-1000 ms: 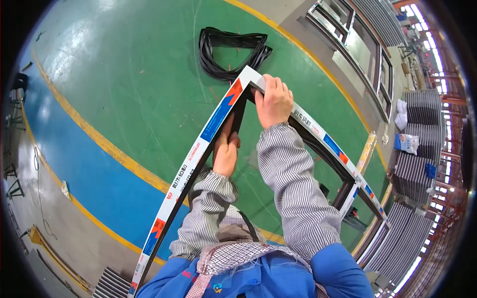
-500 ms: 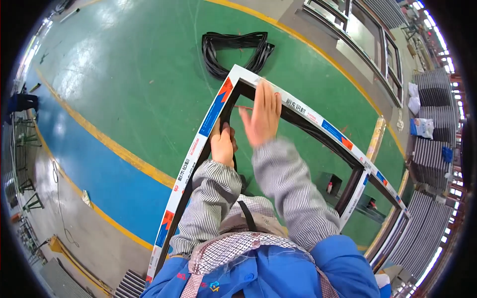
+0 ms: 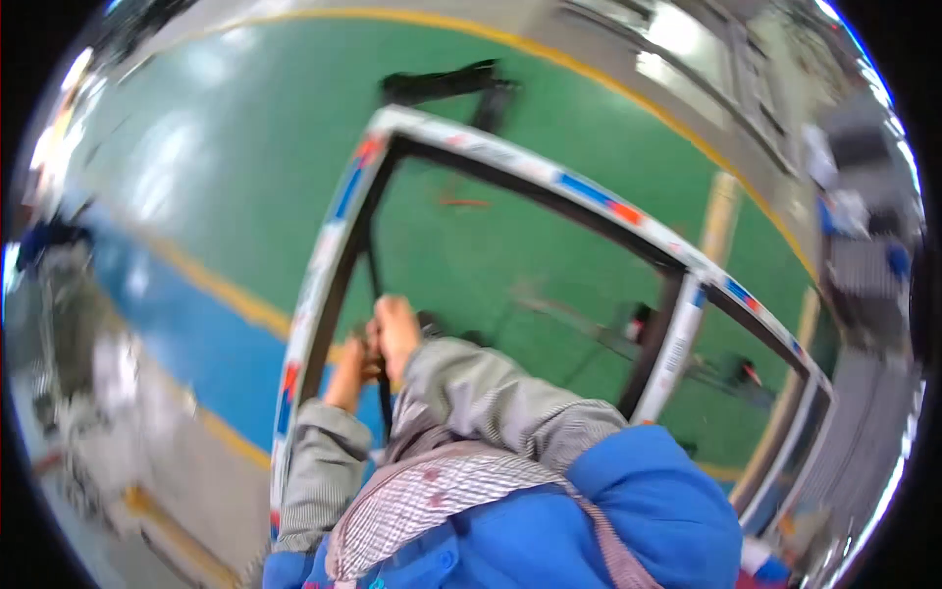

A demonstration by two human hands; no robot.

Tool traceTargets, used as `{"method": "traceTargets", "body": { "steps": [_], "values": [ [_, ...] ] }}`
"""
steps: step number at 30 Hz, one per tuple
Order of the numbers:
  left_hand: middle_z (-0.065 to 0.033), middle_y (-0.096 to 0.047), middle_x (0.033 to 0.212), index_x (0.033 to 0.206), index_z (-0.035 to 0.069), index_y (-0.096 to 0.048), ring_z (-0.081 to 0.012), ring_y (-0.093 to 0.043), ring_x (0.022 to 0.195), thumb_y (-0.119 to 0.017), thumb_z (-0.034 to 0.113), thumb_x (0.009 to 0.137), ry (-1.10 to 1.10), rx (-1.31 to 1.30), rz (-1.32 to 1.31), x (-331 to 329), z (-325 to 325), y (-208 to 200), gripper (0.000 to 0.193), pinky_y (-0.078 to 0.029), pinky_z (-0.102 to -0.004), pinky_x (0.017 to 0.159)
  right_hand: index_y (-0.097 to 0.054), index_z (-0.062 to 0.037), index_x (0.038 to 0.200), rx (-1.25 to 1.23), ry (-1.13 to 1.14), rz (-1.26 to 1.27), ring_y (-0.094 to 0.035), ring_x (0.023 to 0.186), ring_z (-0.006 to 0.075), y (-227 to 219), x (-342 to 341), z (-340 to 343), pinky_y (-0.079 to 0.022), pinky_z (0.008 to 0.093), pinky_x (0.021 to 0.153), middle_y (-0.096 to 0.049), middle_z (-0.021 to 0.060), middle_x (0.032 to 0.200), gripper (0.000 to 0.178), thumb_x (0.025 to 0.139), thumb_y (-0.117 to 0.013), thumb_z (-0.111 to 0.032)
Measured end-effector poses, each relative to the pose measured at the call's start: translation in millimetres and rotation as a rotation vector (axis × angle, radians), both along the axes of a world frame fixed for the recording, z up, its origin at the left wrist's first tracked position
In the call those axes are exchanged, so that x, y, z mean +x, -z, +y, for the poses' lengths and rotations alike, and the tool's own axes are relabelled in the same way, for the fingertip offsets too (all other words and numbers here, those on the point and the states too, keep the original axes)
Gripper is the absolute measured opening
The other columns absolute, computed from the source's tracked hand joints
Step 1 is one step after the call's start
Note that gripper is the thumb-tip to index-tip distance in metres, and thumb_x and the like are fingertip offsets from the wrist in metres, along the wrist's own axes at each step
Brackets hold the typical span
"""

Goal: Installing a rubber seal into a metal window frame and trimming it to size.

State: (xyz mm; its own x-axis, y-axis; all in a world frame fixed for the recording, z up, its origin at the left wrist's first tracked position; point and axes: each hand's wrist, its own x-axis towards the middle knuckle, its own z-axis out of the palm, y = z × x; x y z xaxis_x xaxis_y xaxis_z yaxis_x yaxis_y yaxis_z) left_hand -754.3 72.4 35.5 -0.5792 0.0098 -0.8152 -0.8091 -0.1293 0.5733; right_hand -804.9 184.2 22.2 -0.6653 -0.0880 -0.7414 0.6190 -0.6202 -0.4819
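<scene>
A large window frame [image 3: 520, 162], dark inside with white, blue and red film on its faces, stands in front of me. From its left bar a thin black rubber sealing strip [image 3: 372, 260] hangs down to my hands. My right hand [image 3: 396, 332] is closed round this strip, inside the frame opening. Just below and to its left, my left hand [image 3: 351, 373] is also closed at the strip, close by the left bar; its fingers are partly hidden and blurred. More strip trails beneath the hands toward my apron [image 3: 442, 486].
Behind the frame's far corner a coil of black strip [image 3: 437, 86] lies on the green floor [image 3: 265, 128]. A small red thing [image 3: 463, 202] lies inside the opening. A wrapped post [image 3: 720, 216] is at the right, with stacked profiles [image 3: 863, 432] beyond. Large frames [image 3: 677, 69] lie at the far right.
Both hands have moved down and left, away from the far corner. My right hand has gone from flat on the top bar to gripping the strip. The view has shifted, with blur.
</scene>
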Motion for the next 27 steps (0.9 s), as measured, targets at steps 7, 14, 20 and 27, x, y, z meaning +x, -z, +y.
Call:
{"method": "traceTargets", "body": {
  "steps": [7,14,20,27],
  "values": [
    [-0.0123,-0.061,0.071,0.106,0.002,-0.052,-0.0226,-0.062,0.065,-0.052,0.019,0.095,0.136,-0.775,0.317,142,-13,-14,0.020,-0.048,-0.0357,0.059,-0.053,-0.0057,0.092,0.235,-0.313,0.267,-0.055,0.055,0.0139,11,-9,-17,-0.049,0.0312,0.047,-0.055,0.0039,0.073,0.029,0.093,-0.055,-0.035],
    [-0.0196,-0.064,0.079,0.117,0.006,-0.053,-0.0356,-0.062,0.072,-0.056,0.027,0.093,0.080,-1.278,0.210,114,-29,3,0.032,-0.048,-0.0446,0.063,-0.056,0.0021,0.089,0.349,-0.493,0.441,-0.062,0.058,0.0155,24,8,-47,-0.051,0.0285,0.048,-0.063,0.0085,0.075,0.018,0.084,-0.068,-0.011],
    [-0.0132,-0.062,0.068,0.119,0.004,-0.053,-0.0250,-0.062,0.061,-0.057,0.024,0.093,0.075,-1.362,0.269,117,-38,7,0.033,-0.048,-0.0371,0.058,-0.057,0.0012,0.090,0.049,-0.296,0.294,-0.061,0.057,0.0149,25,9,-55,-0.052,0.0272,0.051,-0.063,0.0067,0.075,0.012,0.085,-0.066,-0.005],
    [-0.0059,-0.057,0.066,0.104,0.000,-0.054,-0.0145,-0.056,0.055,-0.053,0.022,0.095,-0.044,-1.007,0.246,107,-43,-4,0.024,-0.046,-0.0305,0.053,-0.060,0.0006,0.087,0.097,-0.303,0.337,-0.063,0.059,0.0140,24,9,-55,-0.051,0.0256,0.053,-0.064,0.0048,0.074,0.009,0.085,-0.066,-0.006]
  ]
}}
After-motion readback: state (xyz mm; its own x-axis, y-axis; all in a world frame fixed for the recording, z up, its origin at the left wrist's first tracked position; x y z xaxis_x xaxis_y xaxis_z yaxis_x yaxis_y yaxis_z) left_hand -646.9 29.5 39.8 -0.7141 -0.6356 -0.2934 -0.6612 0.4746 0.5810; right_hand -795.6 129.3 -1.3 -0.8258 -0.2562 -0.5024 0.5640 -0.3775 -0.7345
